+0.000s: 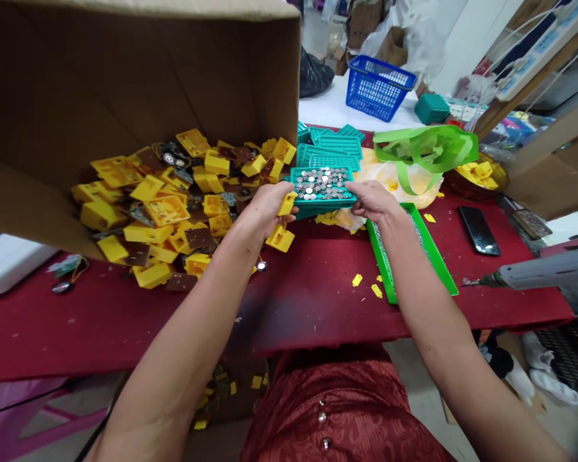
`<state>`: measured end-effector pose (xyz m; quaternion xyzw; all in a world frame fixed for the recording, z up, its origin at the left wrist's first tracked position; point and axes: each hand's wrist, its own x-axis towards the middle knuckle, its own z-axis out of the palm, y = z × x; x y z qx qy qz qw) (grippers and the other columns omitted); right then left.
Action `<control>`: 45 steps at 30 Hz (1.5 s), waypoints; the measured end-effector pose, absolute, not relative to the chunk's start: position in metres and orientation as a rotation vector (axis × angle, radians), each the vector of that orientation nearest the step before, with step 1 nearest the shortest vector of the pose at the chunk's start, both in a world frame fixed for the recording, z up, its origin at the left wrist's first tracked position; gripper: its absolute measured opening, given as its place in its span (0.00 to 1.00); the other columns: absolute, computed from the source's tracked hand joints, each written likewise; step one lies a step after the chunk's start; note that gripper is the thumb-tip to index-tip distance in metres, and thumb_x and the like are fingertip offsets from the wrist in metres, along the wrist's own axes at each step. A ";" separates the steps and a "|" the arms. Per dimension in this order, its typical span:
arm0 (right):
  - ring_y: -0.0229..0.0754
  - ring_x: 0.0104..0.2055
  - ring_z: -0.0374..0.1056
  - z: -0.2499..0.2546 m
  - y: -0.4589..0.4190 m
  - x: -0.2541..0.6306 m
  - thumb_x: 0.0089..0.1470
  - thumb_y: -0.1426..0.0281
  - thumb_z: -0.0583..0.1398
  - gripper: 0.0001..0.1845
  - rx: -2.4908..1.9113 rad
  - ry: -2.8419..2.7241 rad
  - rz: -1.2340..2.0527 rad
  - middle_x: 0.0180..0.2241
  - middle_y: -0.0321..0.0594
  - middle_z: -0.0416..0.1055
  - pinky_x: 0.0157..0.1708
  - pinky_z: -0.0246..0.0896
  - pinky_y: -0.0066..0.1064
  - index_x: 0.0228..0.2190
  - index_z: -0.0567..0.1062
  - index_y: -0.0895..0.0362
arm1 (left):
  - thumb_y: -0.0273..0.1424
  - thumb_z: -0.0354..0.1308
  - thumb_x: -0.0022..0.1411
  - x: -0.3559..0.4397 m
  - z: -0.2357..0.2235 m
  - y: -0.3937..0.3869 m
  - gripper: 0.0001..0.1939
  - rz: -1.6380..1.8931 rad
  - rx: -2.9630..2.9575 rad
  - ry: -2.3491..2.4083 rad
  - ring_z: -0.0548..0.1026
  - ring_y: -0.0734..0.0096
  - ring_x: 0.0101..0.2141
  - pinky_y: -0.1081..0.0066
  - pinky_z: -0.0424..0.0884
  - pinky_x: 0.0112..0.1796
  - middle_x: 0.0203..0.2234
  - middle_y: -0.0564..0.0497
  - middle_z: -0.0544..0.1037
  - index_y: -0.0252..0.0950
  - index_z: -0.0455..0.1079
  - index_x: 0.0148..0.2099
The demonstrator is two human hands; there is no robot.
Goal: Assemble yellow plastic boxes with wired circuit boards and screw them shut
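A teal plastic tray filled with small round silver discs, like button cells, is gripped at both ends. At its left end is my left hand, fingers closed, with a yellow plastic housing at its fingers; I cannot tell if it is held too. My right hand pinches the tray's right end. More teal trays are stacked behind it. Another yellow housing lies just below my left hand. To the left, a heap of yellow housings and brown plates spills from a cardboard box.
A green tray of small metal parts lies under my right forearm. A phone and an electric screwdriver are at the right. Behind are a green bag and a blue basket. The red table's front edge is close.
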<state>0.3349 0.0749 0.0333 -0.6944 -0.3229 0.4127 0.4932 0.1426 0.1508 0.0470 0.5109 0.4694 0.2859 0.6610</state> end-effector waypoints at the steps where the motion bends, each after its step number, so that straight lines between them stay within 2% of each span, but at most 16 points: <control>1: 0.29 0.18 0.42 0.033 0.071 0.334 0.54 0.69 0.61 0.22 -1.667 -0.771 1.009 0.14 0.26 0.47 0.17 0.37 0.25 0.19 0.53 0.52 | 0.30 0.56 0.56 0.141 0.049 0.149 0.05 0.637 1.166 1.052 0.72 0.73 0.23 0.75 0.66 0.21 0.28 0.51 0.70 0.34 0.65 0.34; 5: 0.28 0.17 0.43 0.031 0.046 0.328 0.52 0.64 0.62 0.21 -1.609 -0.716 1.055 0.15 0.26 0.49 0.17 0.36 0.24 0.19 0.55 0.53 | 0.32 0.58 0.53 0.129 0.056 0.133 0.08 0.582 1.213 0.991 0.73 0.72 0.23 0.76 0.67 0.20 0.27 0.50 0.72 0.32 0.68 0.33; 10: 0.27 0.18 0.45 0.020 -0.006 0.310 0.45 0.54 0.64 0.23 -1.606 -0.706 1.104 0.17 0.27 0.51 0.16 0.38 0.23 0.20 0.58 0.54 | 0.39 0.61 0.50 0.105 0.046 0.099 0.13 0.492 1.260 0.880 0.74 0.68 0.25 0.75 0.66 0.18 0.25 0.48 0.72 0.32 0.69 0.28; 15: 0.29 0.17 0.47 0.003 -0.043 0.294 0.45 0.49 0.61 0.23 -1.742 -0.746 1.143 0.16 0.28 0.54 0.16 0.40 0.25 0.20 0.61 0.54 | 0.45 0.61 0.52 0.082 0.022 0.064 0.21 0.335 1.299 0.819 0.74 0.67 0.29 0.76 0.67 0.20 0.34 0.44 0.77 0.30 0.75 0.38; 20: 0.33 0.18 0.53 -0.012 -0.038 0.286 0.54 0.61 0.58 0.17 -2.005 -0.887 0.993 0.16 0.32 0.57 0.19 0.47 0.29 0.18 0.65 0.55 | 0.45 0.60 0.54 0.071 0.009 0.051 0.24 0.307 1.295 0.885 0.75 0.67 0.30 0.76 0.67 0.21 0.37 0.43 0.78 0.30 0.76 0.44; 23: 0.37 0.22 0.58 -0.015 -0.030 0.284 0.55 0.67 0.58 0.21 -2.149 -0.998 0.778 0.15 0.36 0.57 0.25 0.51 0.32 0.13 0.61 0.54 | 0.43 0.59 0.55 0.070 0.006 0.051 0.23 0.319 1.341 0.904 0.74 0.67 0.29 0.75 0.68 0.20 0.35 0.43 0.77 0.30 0.77 0.45; 26: 0.42 0.27 0.63 -0.015 -0.029 0.282 0.58 0.68 0.55 0.21 -2.215 -1.082 0.565 0.18 0.40 0.62 0.33 0.56 0.37 0.14 0.62 0.54 | 0.40 0.61 0.56 0.067 0.005 0.052 0.20 0.353 1.339 0.958 0.75 0.67 0.28 0.75 0.69 0.19 0.34 0.44 0.77 0.31 0.77 0.47; 30: 0.48 0.38 0.68 -0.014 -0.038 0.278 0.56 0.75 0.51 0.12 -2.207 -1.157 0.346 0.30 0.48 0.71 0.43 0.62 0.43 0.28 0.73 0.58 | 0.39 0.60 0.60 0.055 0.012 0.044 0.17 0.512 1.070 1.038 0.76 0.69 0.27 0.76 0.70 0.19 0.35 0.45 0.77 0.30 0.75 0.45; 33: 0.44 0.39 0.71 -0.009 -0.048 0.270 0.55 0.78 0.49 0.17 -2.127 -1.187 0.268 0.38 0.49 0.73 0.46 0.66 0.42 0.40 0.75 0.60 | 0.39 0.55 0.65 0.045 0.019 0.031 0.18 0.499 0.719 0.970 0.78 0.67 0.28 0.74 0.74 0.22 0.35 0.43 0.78 0.28 0.76 0.41; 36: 0.40 0.33 0.74 -0.001 -0.057 0.259 0.59 0.71 0.53 0.13 -1.909 -1.073 0.336 0.37 0.43 0.76 0.35 0.73 0.36 0.44 0.74 0.58 | 0.34 0.52 0.65 0.043 0.019 0.014 0.17 0.439 0.415 0.855 0.81 0.58 0.34 0.67 0.78 0.29 0.35 0.40 0.79 0.26 0.76 0.45; 39: 0.39 0.30 0.76 0.006 -0.064 0.247 0.56 0.67 0.61 0.08 -1.708 -0.929 0.580 0.32 0.39 0.78 0.28 0.74 0.31 0.37 0.76 0.57 | 0.32 0.51 0.66 0.047 0.010 -0.001 0.16 0.421 0.274 0.815 0.81 0.53 0.39 0.63 0.80 0.36 0.37 0.40 0.80 0.26 0.76 0.46; 42: 0.36 0.29 0.75 0.008 -0.070 0.236 0.54 0.70 0.64 0.04 -1.620 -0.928 0.791 0.31 0.37 0.78 0.31 0.74 0.30 0.32 0.79 0.57 | 0.33 0.55 0.67 0.051 -0.004 -0.012 0.15 0.446 0.329 0.793 0.80 0.58 0.41 0.66 0.79 0.37 0.40 0.40 0.81 0.29 0.77 0.48; 45: 0.35 0.31 0.74 0.005 -0.074 0.227 0.52 0.73 0.65 0.04 -1.617 -1.022 0.835 0.31 0.37 0.79 0.35 0.74 0.30 0.31 0.82 0.55 | 0.33 0.62 0.63 0.054 -0.013 -0.019 0.15 0.512 0.440 0.761 0.78 0.66 0.40 0.72 0.77 0.36 0.42 0.43 0.81 0.34 0.77 0.51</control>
